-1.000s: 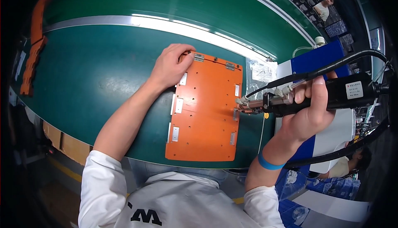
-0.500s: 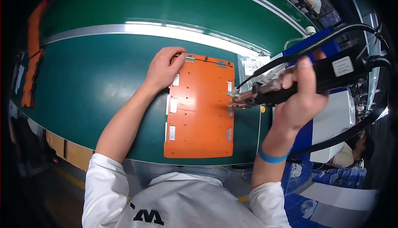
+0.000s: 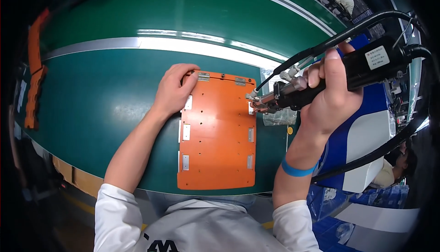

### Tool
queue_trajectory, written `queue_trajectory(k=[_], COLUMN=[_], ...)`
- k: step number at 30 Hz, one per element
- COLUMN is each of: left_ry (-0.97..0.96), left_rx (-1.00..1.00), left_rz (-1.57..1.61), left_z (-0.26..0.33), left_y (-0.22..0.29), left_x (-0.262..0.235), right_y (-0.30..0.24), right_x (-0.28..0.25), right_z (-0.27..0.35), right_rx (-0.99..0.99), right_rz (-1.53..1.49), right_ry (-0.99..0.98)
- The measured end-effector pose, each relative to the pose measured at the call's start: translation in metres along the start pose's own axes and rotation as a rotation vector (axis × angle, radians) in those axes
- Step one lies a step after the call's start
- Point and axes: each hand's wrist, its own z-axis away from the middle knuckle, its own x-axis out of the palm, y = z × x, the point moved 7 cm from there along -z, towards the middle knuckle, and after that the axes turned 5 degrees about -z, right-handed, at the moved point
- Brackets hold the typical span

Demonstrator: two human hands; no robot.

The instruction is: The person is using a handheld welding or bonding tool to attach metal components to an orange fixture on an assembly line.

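Orange panel [image 3: 216, 132] lies on the green surface [image 3: 105, 114], its eleven-o'clock corner held in my left grip's [image 3: 173, 89] curled fingers, while my right grip [image 3: 338, 97], wrapped around the black tool [image 3: 362, 68], should hold the tip steady at its two-o'clock silver plate [image 3: 251, 110].

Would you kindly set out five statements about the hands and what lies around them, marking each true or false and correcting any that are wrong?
1. The left hand holds the upper left corner of the orange panel. True.
2. The right hand grips a black tool. True.
3. The tool's tip is at the panel's left edge. False: it is at the right edge.
4. Both wrists are bare. False: the right one wears a blue band.
5. The panel lies on a green table. True.
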Motion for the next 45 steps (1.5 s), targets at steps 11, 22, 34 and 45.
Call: queue_trajectory(k=[11, 22, 34, 45], left_ry=[0.036, 0.026, 0.045, 0.018], left_rx=[-0.001, -0.017, 0.005, 0.026], left_rz=[0.032, 0.049, 0.004, -0.015], left_z=[-0.001, -0.001, -0.002, -0.001], left_y=[0.004, 0.002, -0.002, 0.003], left_x=[0.005, 0.005, -0.002, 0.002], right_y=[0.011, -0.041, 0.013, 0.014], right_x=[-0.001, -0.024, 0.01, 0.008], right_z=[0.007, -0.027, -0.009, -0.009], right_rx=[0.021, -0.108, -0.048, -0.022], right_rz=[0.045, -0.035, -0.036, -0.027], right_ry=[0.006, 0.06, 0.023, 0.045])
